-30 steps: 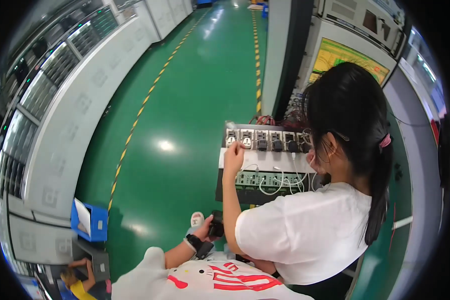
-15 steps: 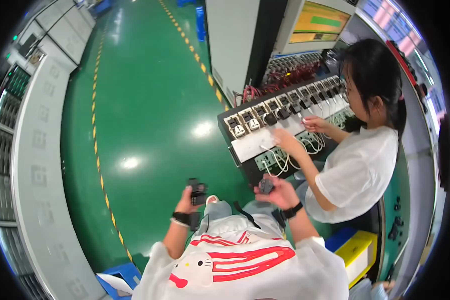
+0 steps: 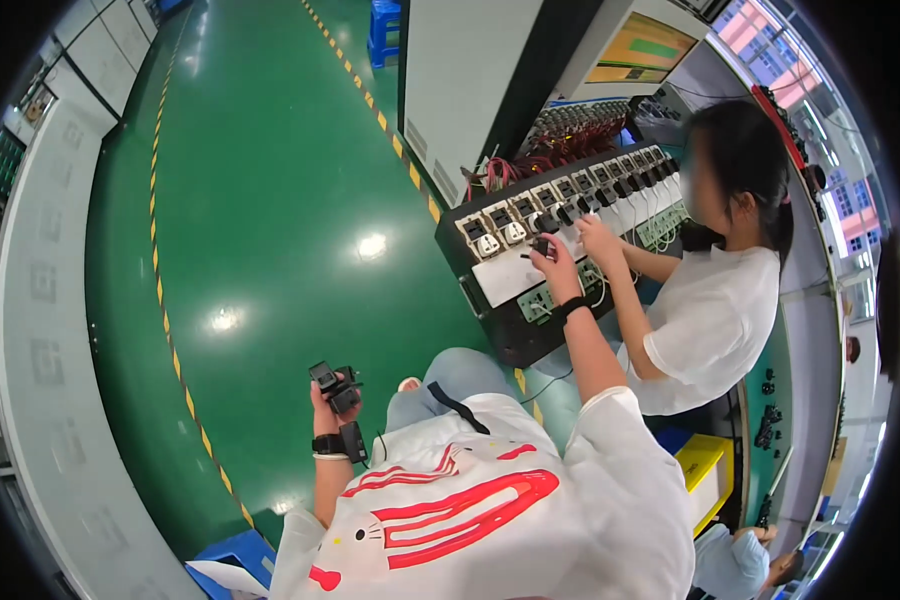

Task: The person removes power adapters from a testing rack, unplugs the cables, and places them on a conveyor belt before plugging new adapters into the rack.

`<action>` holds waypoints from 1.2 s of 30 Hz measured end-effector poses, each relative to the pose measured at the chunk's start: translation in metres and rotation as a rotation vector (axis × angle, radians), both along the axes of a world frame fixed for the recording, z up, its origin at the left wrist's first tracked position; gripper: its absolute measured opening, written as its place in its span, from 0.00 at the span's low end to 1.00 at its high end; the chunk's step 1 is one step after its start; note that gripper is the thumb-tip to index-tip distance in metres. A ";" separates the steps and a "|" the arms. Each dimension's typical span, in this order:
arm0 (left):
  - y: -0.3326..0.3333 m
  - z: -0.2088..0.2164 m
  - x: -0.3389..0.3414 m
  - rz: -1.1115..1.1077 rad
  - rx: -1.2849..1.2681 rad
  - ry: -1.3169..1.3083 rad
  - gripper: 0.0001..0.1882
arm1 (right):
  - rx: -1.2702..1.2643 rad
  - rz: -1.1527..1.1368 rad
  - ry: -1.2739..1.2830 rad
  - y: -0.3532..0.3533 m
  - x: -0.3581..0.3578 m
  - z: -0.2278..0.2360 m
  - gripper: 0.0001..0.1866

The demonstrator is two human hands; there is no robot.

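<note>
My left hand (image 3: 328, 410) is closed around several black power adapters (image 3: 340, 388), held low over the floor to the left. With my right arm stretched forward, my right hand (image 3: 562, 272) pinches one black power adapter (image 3: 541, 246) just above the white panel of a black test bench (image 3: 505, 335). A row of sockets runs along the bench. Two white plug adapters (image 3: 487, 244) sit at its near left end, and black adapters (image 3: 565, 212) fill sockets farther along. Close beside my right hand, a co-worker's hand (image 3: 598, 243) is at the row.
The co-worker (image 3: 715, 300) in a white top stands on my right. White cables (image 3: 630, 232) trail across the bench to green socket strips (image 3: 536, 305). A grey cabinet (image 3: 460, 80) stands beyond the bench. A yellow bin (image 3: 705, 468) is at lower right, a blue bin (image 3: 235, 560) at lower left.
My right hand has moved forward with its adapter, from near my body to the bench. My left hand sits lower and farther left. The co-worker's near hand has shifted toward the sockets.
</note>
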State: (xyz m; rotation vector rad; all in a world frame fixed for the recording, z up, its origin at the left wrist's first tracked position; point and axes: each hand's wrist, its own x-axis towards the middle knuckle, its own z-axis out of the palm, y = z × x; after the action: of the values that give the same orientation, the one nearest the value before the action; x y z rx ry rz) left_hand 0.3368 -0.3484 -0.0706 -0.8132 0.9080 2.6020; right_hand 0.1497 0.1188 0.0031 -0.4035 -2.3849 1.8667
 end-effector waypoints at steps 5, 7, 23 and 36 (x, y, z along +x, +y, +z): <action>-0.006 -0.013 0.023 -0.060 -0.068 -0.079 0.34 | 0.368 0.013 -0.014 -0.015 -0.029 0.002 0.26; -0.008 -0.014 0.025 -0.012 -0.078 -0.125 0.33 | 0.806 0.016 0.011 -0.017 -0.038 0.001 0.27; 0.156 0.052 -0.107 -0.110 0.264 0.165 0.31 | 0.507 0.011 -0.029 -0.036 -0.037 -0.019 0.24; 0.186 0.079 -0.125 -0.074 0.264 0.166 0.35 | 0.775 0.334 -0.321 -0.009 -0.069 0.001 0.27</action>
State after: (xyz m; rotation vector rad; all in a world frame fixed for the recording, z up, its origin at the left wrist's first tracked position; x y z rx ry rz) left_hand 0.2117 -0.1627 0.0085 -0.4914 0.6018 2.6772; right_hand 0.0808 0.1099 0.0039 -0.2445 -3.2913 0.8377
